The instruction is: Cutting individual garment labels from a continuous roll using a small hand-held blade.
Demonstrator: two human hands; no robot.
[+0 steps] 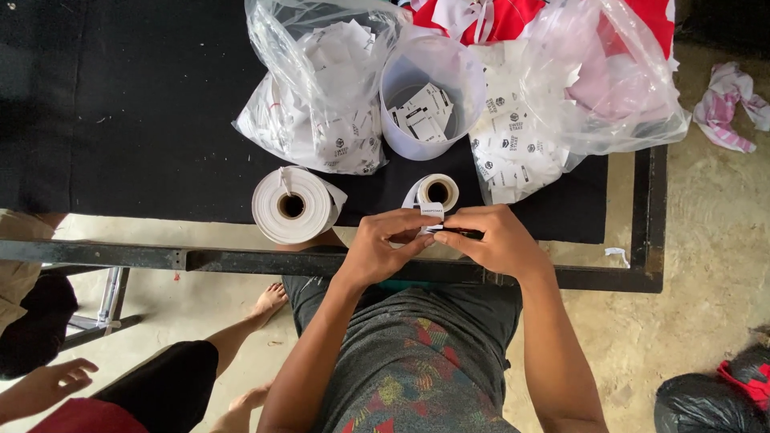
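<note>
My left hand (383,247) and my right hand (491,237) meet at the near edge of a black table (144,120). Together they pinch a small white printed label (431,212) at the end of a strip that runs from a small white label roll (437,192) just beyond the fingers. My right hand also grips a thin dark tool (464,233), its kind unclear. A larger white roll (291,205) lies to the left of my left hand. A white cup (429,96) behind the small roll holds several cut labels.
Two clear plastic bags (321,88) (577,88) full of white labels flank the cup, red cloth behind them. Another person sits at lower left, with a bare leg (241,337) and a hand (48,385). A black bag (706,401) lies on the floor at lower right.
</note>
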